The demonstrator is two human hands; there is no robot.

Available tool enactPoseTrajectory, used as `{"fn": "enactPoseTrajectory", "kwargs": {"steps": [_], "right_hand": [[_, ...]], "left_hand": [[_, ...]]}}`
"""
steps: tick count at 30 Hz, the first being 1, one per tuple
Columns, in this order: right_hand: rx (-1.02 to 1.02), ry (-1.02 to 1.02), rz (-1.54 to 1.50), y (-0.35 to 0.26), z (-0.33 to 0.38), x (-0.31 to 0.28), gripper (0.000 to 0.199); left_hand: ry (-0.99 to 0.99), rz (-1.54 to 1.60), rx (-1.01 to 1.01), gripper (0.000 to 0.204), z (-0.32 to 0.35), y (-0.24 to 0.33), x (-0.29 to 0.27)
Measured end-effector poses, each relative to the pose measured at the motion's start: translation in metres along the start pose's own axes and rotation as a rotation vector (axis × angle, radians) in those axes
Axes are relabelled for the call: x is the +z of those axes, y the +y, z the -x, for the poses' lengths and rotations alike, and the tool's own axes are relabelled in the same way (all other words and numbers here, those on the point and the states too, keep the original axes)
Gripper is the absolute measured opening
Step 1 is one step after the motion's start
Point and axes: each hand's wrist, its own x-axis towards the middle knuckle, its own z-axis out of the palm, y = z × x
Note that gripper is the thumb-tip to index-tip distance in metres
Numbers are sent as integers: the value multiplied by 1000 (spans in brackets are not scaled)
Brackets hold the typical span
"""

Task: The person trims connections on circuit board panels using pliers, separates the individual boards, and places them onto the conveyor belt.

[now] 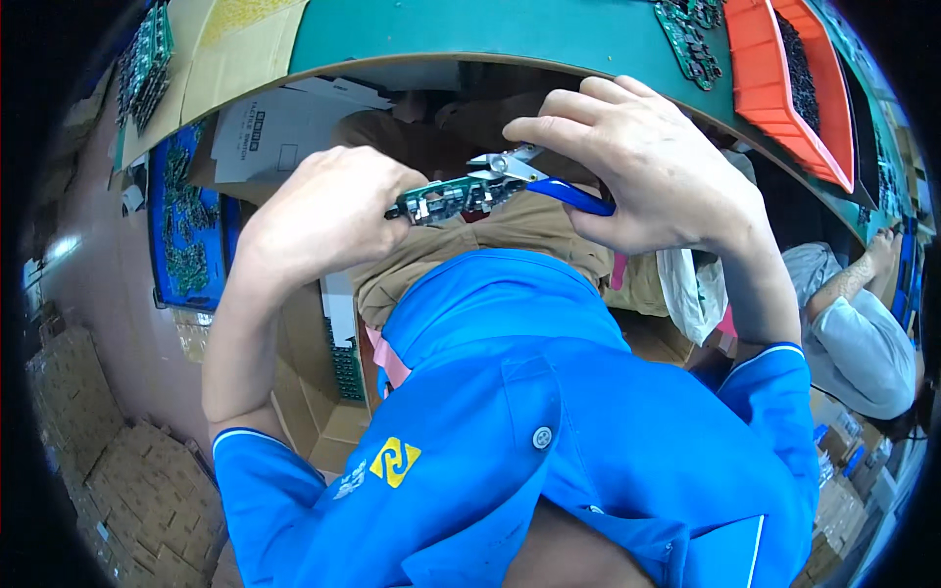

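My left hand [328, 211] grips a long narrow green circuit board [453, 194] by its left end, holding it level over my lap. My right hand [642, 162] is closed around blue-handled cutting pliers [561, 190]. The silver jaws of the pliers sit on the board's right end. Both hands hover just below the curved edge of a green worktable [510, 34]. My blue shirt fills the lower middle of the view.
An orange bin [784, 83] of small dark parts and loose green boards [691, 34] lie on the table at right. A blue tray [181, 220] of boards and cardboard boxes sit at left. Another person's arm [853, 294] shows at far right.
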Motion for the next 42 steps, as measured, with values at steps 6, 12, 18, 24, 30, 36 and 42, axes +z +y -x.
{"fn": "enactPoseTrajectory", "kwargs": {"steps": [6, 12, 18, 24, 30, 36, 42], "right_hand": [[55, -103, -116, 3, 2, -2, 56], [82, -126, -221, 11, 5, -5, 53], [219, 36, -331, 30, 14, -47, 51], [410, 437, -677, 56, 27, -38, 54], [529, 525, -895, 54, 1, -12, 52], [644, 909, -232, 70, -21, -11, 50], [685, 981, -593, 79, 3, -21, 50]], "left_hand": [[-43, -136, 80, 30, -12, 3, -12], [-80, -222, 196, 11, -22, 6, -36], [304, -137, 282, 35, -9, 22, -114], [1251, 693, 354, 55, -46, -10, -69], [1271, 1373, 443, 23, -132, 36, -33], [1483, 879, 323, 22, -165, 42, -58], [975, 903, 319, 29, -205, 47, -82]]}}
